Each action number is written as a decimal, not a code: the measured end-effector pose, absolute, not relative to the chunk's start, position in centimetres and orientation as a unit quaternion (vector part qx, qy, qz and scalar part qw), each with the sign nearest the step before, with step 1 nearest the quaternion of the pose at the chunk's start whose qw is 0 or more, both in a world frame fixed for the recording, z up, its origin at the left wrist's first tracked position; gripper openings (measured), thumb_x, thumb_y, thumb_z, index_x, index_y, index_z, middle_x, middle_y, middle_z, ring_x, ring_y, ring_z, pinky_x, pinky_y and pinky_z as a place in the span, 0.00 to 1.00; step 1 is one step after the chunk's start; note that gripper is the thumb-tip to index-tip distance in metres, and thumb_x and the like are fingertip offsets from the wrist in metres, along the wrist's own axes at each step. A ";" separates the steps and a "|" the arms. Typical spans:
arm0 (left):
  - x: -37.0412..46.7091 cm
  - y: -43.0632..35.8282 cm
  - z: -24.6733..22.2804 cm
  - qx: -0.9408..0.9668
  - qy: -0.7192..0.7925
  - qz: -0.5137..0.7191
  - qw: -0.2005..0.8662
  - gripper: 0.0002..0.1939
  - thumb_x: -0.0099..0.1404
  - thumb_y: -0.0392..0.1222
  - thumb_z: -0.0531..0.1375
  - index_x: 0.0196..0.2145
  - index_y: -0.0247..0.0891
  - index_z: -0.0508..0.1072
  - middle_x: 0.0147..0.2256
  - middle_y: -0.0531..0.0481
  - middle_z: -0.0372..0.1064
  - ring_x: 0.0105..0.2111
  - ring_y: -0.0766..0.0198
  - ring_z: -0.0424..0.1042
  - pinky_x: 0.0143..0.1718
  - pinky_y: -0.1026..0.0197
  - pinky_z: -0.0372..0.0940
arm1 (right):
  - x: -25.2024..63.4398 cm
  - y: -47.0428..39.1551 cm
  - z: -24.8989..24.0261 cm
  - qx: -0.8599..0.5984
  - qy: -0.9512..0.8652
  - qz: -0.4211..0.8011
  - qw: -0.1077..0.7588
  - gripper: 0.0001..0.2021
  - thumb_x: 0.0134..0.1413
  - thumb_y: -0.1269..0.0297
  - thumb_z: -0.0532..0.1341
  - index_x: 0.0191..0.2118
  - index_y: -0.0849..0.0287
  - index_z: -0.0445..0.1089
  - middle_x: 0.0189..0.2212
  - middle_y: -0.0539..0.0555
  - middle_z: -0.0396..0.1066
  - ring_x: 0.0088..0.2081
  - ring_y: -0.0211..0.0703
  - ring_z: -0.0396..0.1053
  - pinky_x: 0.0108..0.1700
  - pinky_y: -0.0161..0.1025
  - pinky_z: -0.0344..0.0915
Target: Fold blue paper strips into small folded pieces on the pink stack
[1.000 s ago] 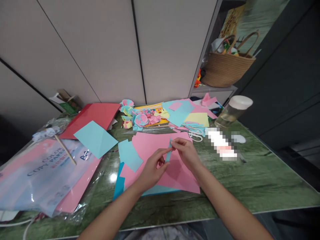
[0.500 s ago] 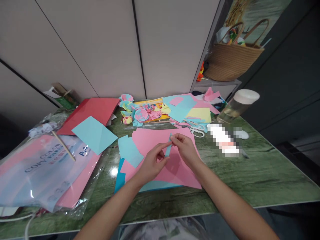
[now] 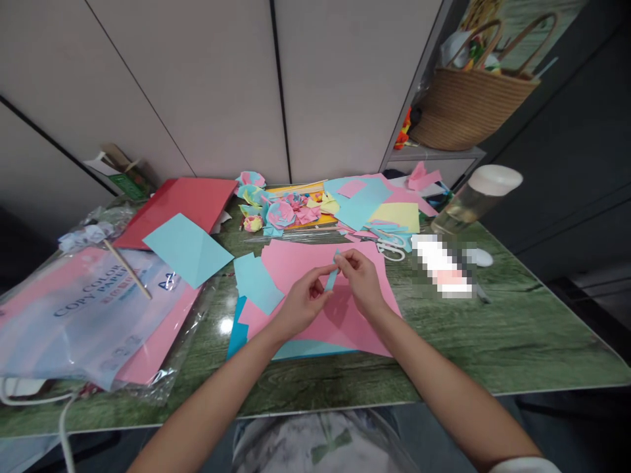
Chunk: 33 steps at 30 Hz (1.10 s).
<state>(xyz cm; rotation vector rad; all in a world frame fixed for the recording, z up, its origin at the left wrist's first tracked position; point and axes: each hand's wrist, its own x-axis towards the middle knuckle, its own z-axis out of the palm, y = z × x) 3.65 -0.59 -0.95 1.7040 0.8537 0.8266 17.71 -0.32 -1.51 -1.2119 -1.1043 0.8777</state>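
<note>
A narrow strip of light blue paper [image 3: 331,280] is pinched between my two hands, above a stack of paper. My left hand [image 3: 304,299] grips its side and lower part with thumb and fingers. At the strip's upper end, the fingertips of my right hand [image 3: 359,276] are closed on it. Beneath both hands lies a large pink sheet [image 3: 296,263], partly over blue sheets. A cut piece of light blue paper [image 3: 257,284] rests on the left part of the stack.
White-handled scissors [image 3: 393,247] lie right of the stack, near a blurred white item [image 3: 444,266] and a lidded bottle [image 3: 476,197]. Paper flowers [image 3: 280,215] and scraps sit behind. On the left are a copy paper bag [image 3: 98,315], a wooden stick [image 3: 128,269] and a red sheet [image 3: 182,203].
The camera view has shifted slightly, so the table sits a little higher in the picture. Both hands keep hold of the blue strip, their grip almost the same.
</note>
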 end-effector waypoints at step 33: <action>2.5 0.8 -2.0 0.723 0.451 0.352 0.387 0.10 0.53 0.37 0.56 0.35 0.38 0.72 0.26 0.53 0.66 0.26 0.68 0.62 0.29 0.65 0.57 | 19.2 0.0 -0.4 -0.492 -0.490 0.468 0.546 0.11 0.45 0.55 0.58 0.29 0.58 0.65 0.22 0.48 0.64 0.23 0.33 0.60 0.28 0.33 0.58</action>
